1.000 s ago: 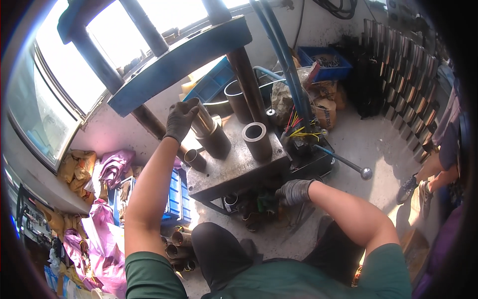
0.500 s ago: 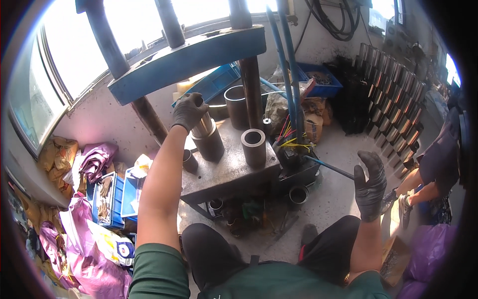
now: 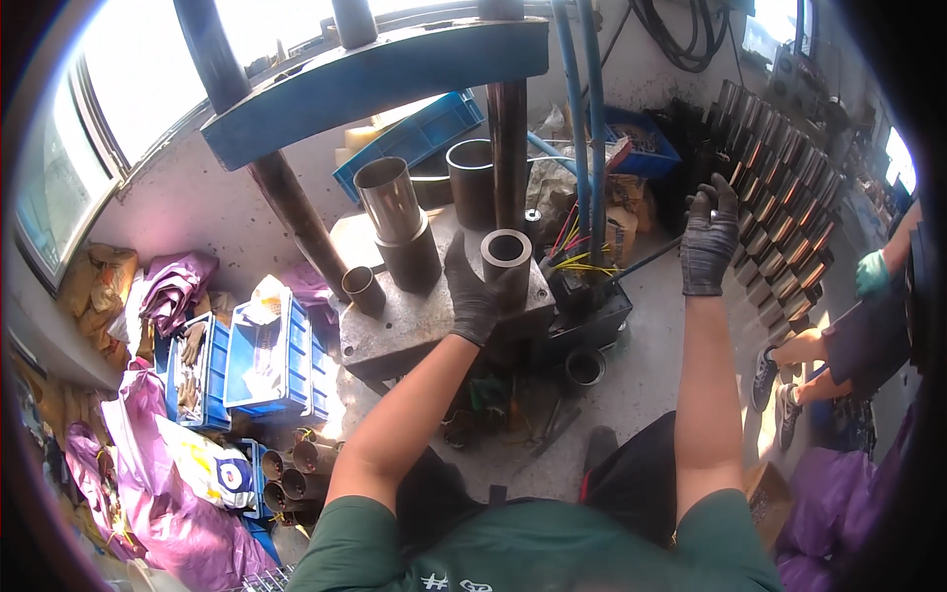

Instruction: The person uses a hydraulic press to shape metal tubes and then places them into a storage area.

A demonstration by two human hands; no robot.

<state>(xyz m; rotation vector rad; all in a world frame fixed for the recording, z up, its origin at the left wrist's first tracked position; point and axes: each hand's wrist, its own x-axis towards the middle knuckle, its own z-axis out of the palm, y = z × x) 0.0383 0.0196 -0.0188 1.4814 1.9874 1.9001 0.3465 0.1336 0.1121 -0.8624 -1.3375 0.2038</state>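
Note:
My left hand (image 3: 475,301), in a dark glove, is at a thick-walled metal cylinder (image 3: 506,247) on the press table (image 3: 395,340). Its fingers stretch upward beside the cylinder's left side, apart, and the palm hides its lower part. My gloved right hand (image 3: 710,242) is raised on the right, fingers curled round the end of a lever (image 3: 641,260) that slants up from a dark unit. A shiny sleeve (image 3: 389,197) stands upright in a dark cylinder (image 3: 410,259) on the table. To their left is a short tube (image 3: 363,290); behind, a wide tube (image 3: 471,183).
The press's blue crossbeam (image 3: 375,94) and steel columns (image 3: 508,148) rise over the table. Blue crates (image 3: 266,365) and purple sacks (image 3: 178,483) lie left. Stacked metal tubes (image 3: 779,197) line the right wall. Another person's legs (image 3: 804,375) are at far right.
My left hand has left the top of the shiny sleeve and come right to the thick-walled cylinder. My right hand has risen and closed on the lever, which now slants upward.

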